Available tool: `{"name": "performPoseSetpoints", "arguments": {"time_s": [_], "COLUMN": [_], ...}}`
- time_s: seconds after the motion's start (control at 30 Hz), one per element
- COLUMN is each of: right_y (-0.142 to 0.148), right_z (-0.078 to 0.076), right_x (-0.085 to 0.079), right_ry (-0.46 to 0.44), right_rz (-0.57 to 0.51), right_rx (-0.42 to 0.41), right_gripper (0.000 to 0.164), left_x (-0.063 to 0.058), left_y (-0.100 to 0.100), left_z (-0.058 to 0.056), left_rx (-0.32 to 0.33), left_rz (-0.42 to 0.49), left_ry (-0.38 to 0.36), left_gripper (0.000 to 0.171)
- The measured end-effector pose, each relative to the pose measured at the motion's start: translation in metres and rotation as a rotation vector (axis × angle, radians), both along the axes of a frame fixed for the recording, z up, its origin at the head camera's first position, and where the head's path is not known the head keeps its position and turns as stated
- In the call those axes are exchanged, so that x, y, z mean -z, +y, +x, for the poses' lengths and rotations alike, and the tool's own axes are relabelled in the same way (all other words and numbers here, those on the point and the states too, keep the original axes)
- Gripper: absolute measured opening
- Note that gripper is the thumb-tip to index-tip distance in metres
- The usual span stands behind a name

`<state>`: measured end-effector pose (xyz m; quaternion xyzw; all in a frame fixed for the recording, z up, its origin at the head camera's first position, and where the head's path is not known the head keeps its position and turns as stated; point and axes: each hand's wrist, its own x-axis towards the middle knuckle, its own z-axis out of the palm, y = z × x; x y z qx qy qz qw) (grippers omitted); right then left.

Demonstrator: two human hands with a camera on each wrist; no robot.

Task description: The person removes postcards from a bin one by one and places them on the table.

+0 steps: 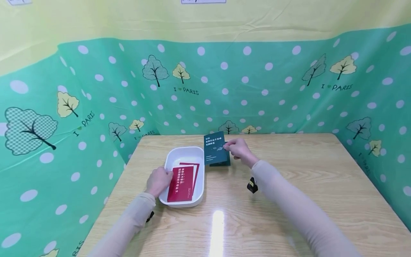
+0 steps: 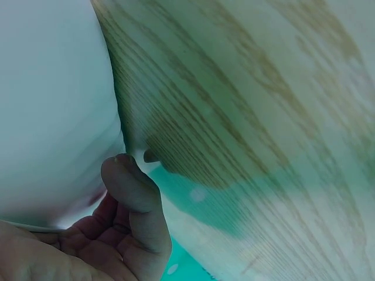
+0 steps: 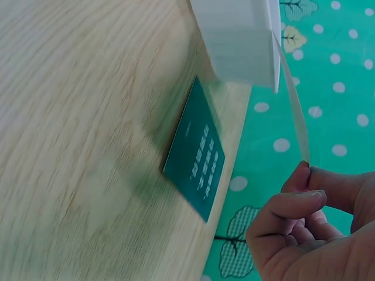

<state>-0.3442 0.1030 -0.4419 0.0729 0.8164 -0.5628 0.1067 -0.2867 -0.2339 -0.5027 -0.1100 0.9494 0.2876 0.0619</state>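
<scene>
My left hand grips the left rim of a white plastic tub, its thumb over the edge. In the left wrist view the curled fingers lie against the tub's wall. Red cards with white print lie overlapped inside the tub. My right hand pinches a dark green printed card by its right edge, raised beside the tub's right rim. Seen edge-on in the right wrist view, that card reaches toward the tub. Another green card lies flat on the table below it.
Everything stands on a light wood table. A green and yellow patterned cloth encloses the back and sides. Small black devices hang under both wrists. A bright light reflection falls on the table's front.
</scene>
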Motion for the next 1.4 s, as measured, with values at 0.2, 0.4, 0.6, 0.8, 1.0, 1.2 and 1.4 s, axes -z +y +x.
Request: {"name": "performPoseSetpoints", "arguments": {"time_s": [0.2, 0.4, 0.6, 0.8, 1.0, 1.2, 1.4], "right_y": [0.017, 0.033, 0.042, 0.05, 0.057, 0.061, 0.062], "right_z": [-0.006, -0.01, -0.014, -0.017, -0.022, -0.026, -0.03], "right_x": [0.006, 0.013, 0.018, 0.026, 0.034, 0.038, 0.047], "right_ry": [-0.015, -0.068, -0.111, -0.14, -0.152, -0.179, -0.207], "right_rz": [-0.032, -0.058, -0.055, -0.036, -0.001, -0.01, 0.006], "right_rx": [0.008, 0.01, 0.034, 0.048, 0.049, 0.057, 0.076], "right_gripper": [0.025, 0.027, 0.03, 0.032, 0.033, 0.033, 0.031], "left_x": [0.0, -0.002, -0.004, -0.001, -0.001, -0.002, -0.001], "left_y": [-0.001, -0.001, 0.0, -0.001, 0.0, 0.001, 0.001], "left_z": [-0.002, -0.003, -0.003, -0.002, -0.003, -0.003, 0.0], "left_rx": [0.003, 0.007, 0.001, -0.004, -0.005, -0.015, -0.022], "left_rz": [-0.036, -0.049, -0.05, -0.048, -0.05, -0.033, -0.015], "left_ry": [0.026, 0.025, 0.017, 0.012, 0.015, -0.002, -0.016], "left_gripper": [0.028, 0.028, 0.028, 0.028, 0.028, 0.027, 0.026]}}
